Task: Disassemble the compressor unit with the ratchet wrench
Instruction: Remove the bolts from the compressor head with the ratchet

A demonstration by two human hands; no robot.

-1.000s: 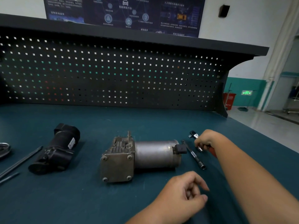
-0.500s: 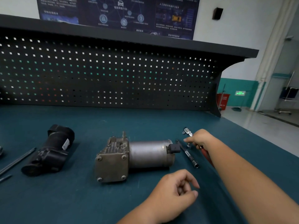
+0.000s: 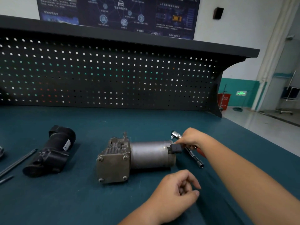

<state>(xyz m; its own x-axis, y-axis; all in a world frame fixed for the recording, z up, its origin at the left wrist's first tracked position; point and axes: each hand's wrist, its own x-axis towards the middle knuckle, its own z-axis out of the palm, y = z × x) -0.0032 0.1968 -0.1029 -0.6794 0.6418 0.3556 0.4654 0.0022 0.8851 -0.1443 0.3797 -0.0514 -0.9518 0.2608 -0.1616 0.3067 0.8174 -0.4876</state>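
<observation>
The compressor unit [image 3: 136, 156] lies on its side mid-bench: a grey motor cylinder, a square bolted end plate facing me, and a black plug at its right end. My right hand [image 3: 193, 138] grips the ratchet wrench [image 3: 176, 135] just behind that plug; its chrome head sticks out past my fingers and its red handle shows under my wrist. A socket extension bar [image 3: 195, 159] lies on the bench below that hand. My left hand [image 3: 177, 192] hovers in front of the compressor, fingers loosely curled, holding nothing.
A black plastic housing [image 3: 52, 151] lies to the left, with thin dark rods [image 3: 17, 161] beside it and a metal dish at the left edge. The black pegboard [image 3: 105, 78] walls the back of the green bench [image 3: 65, 200]. The bench's right edge drops to open floor.
My right hand has lifted the ratchet wrench off the bench and moved it left, close to the compressor's plug end. My left hand has stayed in front of the compressor.
</observation>
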